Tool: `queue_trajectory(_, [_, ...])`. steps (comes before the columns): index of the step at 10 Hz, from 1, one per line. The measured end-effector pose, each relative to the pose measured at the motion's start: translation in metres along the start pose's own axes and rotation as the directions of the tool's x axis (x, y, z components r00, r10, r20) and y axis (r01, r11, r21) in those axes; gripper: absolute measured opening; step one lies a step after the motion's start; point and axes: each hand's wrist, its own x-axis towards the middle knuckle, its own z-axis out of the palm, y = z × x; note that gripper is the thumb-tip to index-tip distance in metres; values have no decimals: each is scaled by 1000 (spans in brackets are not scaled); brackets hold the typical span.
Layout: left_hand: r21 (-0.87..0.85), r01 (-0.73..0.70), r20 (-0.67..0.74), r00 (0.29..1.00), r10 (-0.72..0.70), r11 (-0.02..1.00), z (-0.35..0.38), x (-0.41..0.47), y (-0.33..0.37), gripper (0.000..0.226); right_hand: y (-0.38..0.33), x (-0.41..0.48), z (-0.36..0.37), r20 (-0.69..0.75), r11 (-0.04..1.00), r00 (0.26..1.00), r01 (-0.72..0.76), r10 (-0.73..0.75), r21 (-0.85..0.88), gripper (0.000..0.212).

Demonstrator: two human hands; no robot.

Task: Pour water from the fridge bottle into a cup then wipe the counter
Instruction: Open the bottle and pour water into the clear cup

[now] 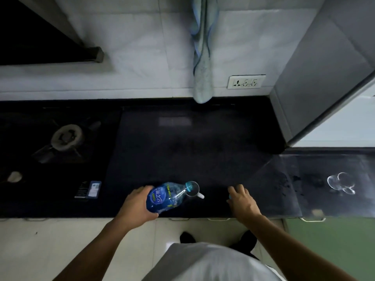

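The left hand (138,203) wraps a blue-labelled plastic water bottle (169,196), tilted with its neck over a clear glass cup (192,189) on the dark counter (182,142). The right hand (242,201) rests beside it, fingers loosely curled over something small and blue (perhaps the cap). Pouring well likely means tilting slowly over the rim; the bottle looks partly full, the cup's level unclear.

the person wears a plain white top (211,262), loose over the belly, with no print or marking in sight. both forearms are bare, no sleeves, watch or rings showing. dark shoes (187,237) peek out beneath.
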Motion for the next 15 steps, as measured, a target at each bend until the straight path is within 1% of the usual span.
queue_trajectory(1, [23,17,8,1000,-17,1000,1,0,0,81,8,-1,19,-13,995,1000,-29,28,-100,55])
queue_trajectory(2, [53,15,15,1000,-16,998,1,0,1,77,10,0,31,-6,995,1000,-25,25,-95,62])
queue_trajectory(3, [91,12,10,1000,-13,996,0,2,3,75,12,2,37,51,994,998,-29,35,-109,68])
queue_trajectory(4, [117,23,8,1000,-24,993,0,4,6,79,13,3,37,53,995,998,-23,28,-101,86])
queue_trajectory(5, [143,23,10,1000,-25,989,0,6,6,79,15,4,36,74,996,997,-14,21,-92,95])
queue_trajectory(7, [160,32,17,999,-35,987,-3,6,7,80,15,4,31,105,996,994,-18,27,-91,84])
queue_trajectory(9, [165,35,29,999,-40,986,-5,7,7,75,13,2,28,113,996,993,-15,25,-86,84])
queue_trajectory(12, [217,28,23,999,-34,976,-4,7,6,75,12,4,25,145,994,989,-25,41,-108,84])
queue_trajectory(15, [328,20,0,1000,-21,944,-8,5,13,73,10,3,24,151,994,987,-30,46,-109,83])
